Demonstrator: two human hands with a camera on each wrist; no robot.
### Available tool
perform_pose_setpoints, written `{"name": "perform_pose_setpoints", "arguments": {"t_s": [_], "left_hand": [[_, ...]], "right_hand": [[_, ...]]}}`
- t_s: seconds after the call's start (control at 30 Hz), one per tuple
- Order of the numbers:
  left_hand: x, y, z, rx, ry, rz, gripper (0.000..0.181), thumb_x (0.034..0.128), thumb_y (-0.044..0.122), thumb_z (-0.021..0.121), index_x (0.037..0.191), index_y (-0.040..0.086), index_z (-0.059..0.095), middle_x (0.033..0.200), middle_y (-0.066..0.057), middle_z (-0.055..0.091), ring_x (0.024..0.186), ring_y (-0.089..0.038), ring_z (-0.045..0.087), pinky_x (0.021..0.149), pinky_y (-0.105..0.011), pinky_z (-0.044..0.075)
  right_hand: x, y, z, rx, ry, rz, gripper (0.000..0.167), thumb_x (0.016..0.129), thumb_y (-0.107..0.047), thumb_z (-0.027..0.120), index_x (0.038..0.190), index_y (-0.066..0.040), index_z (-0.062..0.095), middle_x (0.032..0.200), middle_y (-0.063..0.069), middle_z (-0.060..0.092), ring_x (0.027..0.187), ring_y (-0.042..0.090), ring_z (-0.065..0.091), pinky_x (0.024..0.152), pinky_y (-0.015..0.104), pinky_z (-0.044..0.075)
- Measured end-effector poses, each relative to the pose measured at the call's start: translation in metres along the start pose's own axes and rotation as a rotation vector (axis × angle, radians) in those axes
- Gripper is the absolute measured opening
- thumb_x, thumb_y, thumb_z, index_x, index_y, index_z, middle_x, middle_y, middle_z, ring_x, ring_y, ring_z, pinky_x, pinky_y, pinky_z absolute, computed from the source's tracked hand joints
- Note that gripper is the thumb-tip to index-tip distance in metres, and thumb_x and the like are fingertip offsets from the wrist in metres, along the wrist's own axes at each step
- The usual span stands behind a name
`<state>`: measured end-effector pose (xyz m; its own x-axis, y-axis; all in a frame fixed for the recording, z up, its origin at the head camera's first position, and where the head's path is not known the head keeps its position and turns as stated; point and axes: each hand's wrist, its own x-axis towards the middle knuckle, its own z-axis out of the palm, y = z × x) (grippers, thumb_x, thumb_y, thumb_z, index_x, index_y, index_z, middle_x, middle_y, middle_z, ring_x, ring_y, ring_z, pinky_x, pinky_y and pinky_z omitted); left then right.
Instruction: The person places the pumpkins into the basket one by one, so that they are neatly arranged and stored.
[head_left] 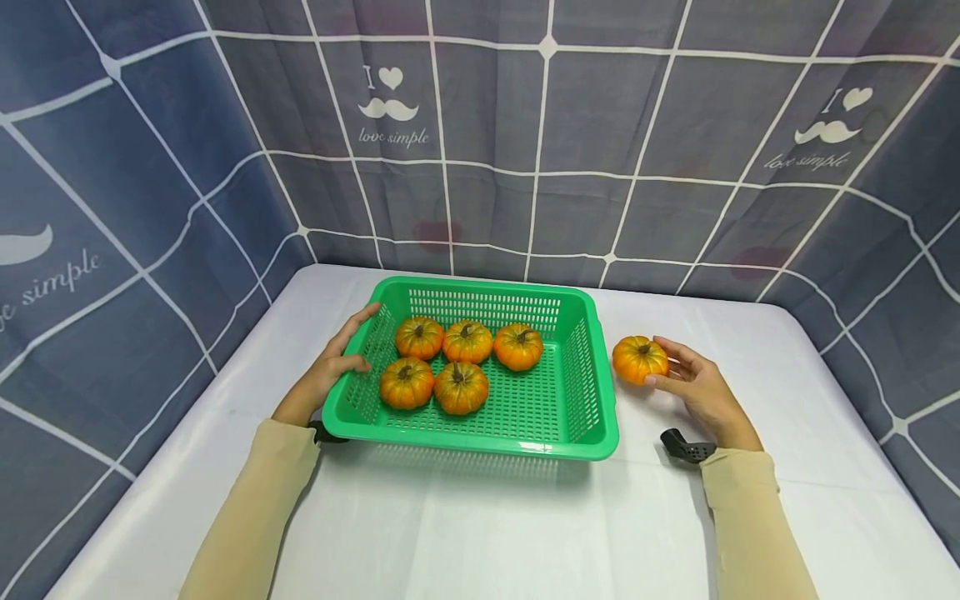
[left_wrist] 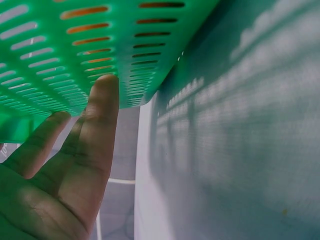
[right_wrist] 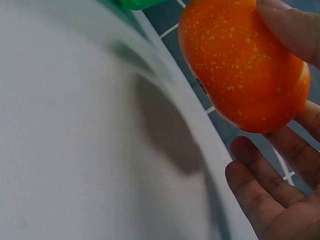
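A green plastic basket (head_left: 480, 449) with slotted walls holds several small orange pumpkins (head_left: 461, 388), three in the back row and two in front. My left hand (head_left: 330, 369) grips the basket's left side, thumb over the rim. From below, the left wrist view shows fingers (left_wrist: 102, 130) against the slotted wall (left_wrist: 55, 65), with a gap between basket and table. To the right of the basket, my right hand (head_left: 699, 387) pinches another pumpkin (head_left: 640, 360) between thumb and fingers. That pumpkin (right_wrist: 240, 65) is held above the table, its shadow below; the palm is partly out of frame.
A white cloth covers the table (head_left: 480, 525). Dark grey curtains (head_left: 487, 108) with white grid lines stand behind and at both sides. A black wrist device (head_left: 686, 447) sits at the right wrist, and part of another (head_left: 327, 433) shows at the left.
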<state>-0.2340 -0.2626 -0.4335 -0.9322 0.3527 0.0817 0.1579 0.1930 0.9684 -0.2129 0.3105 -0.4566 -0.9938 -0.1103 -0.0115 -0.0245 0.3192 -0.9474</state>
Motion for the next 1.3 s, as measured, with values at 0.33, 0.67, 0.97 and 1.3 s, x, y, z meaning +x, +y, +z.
{"name": "perform_pose_setpoints", "arguments": {"t_s": [0.33,0.67,0.97,1.3], "left_hand": [[0.000,0.000,0.000,-0.080,-0.018,-0.009,0.099,0.0836,-0.006,0.048,0.175,0.014,0.015,0.181,-0.015,0.005,0.153,-0.048,0.024,0.094,-0.025,0.053],[0.000,0.000,0.000,-0.095,-0.021,-0.009,0.099,0.0832,-0.007,0.048,0.174,0.013,0.016,0.180,-0.016,0.006,0.151,-0.048,0.026,0.093,-0.025,0.054],[0.001,0.000,-0.001,-0.105,-0.027,-0.011,0.099,0.0833,-0.007,0.048,0.174,0.014,0.015,0.180,-0.017,0.006,0.151,-0.048,0.025,0.093,-0.025,0.054],[0.000,0.000,-0.001,-0.102,-0.022,-0.016,0.100,0.0830,-0.007,0.048,0.175,0.014,0.014,0.180,-0.015,0.004,0.151,-0.048,0.025,0.091,-0.026,0.055]], "right_hand": [[-0.006,-0.024,-0.004,0.008,0.043,-0.129,0.072,0.099,-0.002,0.076,0.162,0.004,0.044,0.145,-0.016,0.054,0.119,-0.007,0.058,0.097,0.010,0.048],[-0.011,-0.048,0.000,0.142,0.024,-0.236,0.067,0.095,0.010,0.074,0.157,-0.010,0.058,0.141,-0.012,0.060,0.112,0.003,0.067,0.092,0.015,0.054],[-0.016,-0.070,0.008,0.055,-0.024,-0.310,0.070,0.092,0.014,0.074,0.157,0.005,0.051,0.139,-0.009,0.062,0.111,0.005,0.068,0.093,0.016,0.055],[-0.017,-0.090,0.026,-0.046,-0.115,-0.456,0.067,0.085,0.020,0.076,0.147,0.017,0.053,0.140,-0.016,0.064,0.116,0.004,0.066,0.101,0.014,0.049]]}}
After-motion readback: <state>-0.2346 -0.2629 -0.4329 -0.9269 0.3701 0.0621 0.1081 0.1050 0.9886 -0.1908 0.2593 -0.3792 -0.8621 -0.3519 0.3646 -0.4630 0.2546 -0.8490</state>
